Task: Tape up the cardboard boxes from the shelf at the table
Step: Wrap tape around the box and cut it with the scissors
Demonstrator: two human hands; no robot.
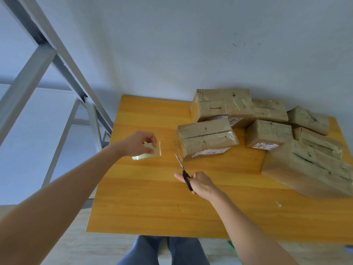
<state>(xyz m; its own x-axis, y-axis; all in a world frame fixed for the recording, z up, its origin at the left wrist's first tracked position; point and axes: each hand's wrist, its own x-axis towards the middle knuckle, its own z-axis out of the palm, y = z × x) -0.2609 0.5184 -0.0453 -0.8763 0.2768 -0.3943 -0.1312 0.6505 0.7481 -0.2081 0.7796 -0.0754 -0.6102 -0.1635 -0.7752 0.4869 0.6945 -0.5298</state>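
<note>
Left hand (140,143) pinches the tape roll (147,153) above the table (145,197); right hand (198,183) grips scissors (184,173), blades pointing toward a box (206,138)

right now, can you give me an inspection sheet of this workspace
surface: orange wooden table
job's things: seven cardboard boxes grouped at far right, tape visible on them; tape roll; scissors
clutter: small scrap near the right side
grips: left hand holds the tape roll; right hand grips the scissors
cables: nothing seen
surroundings: metal shelf frame at left, white wall behind
</note>
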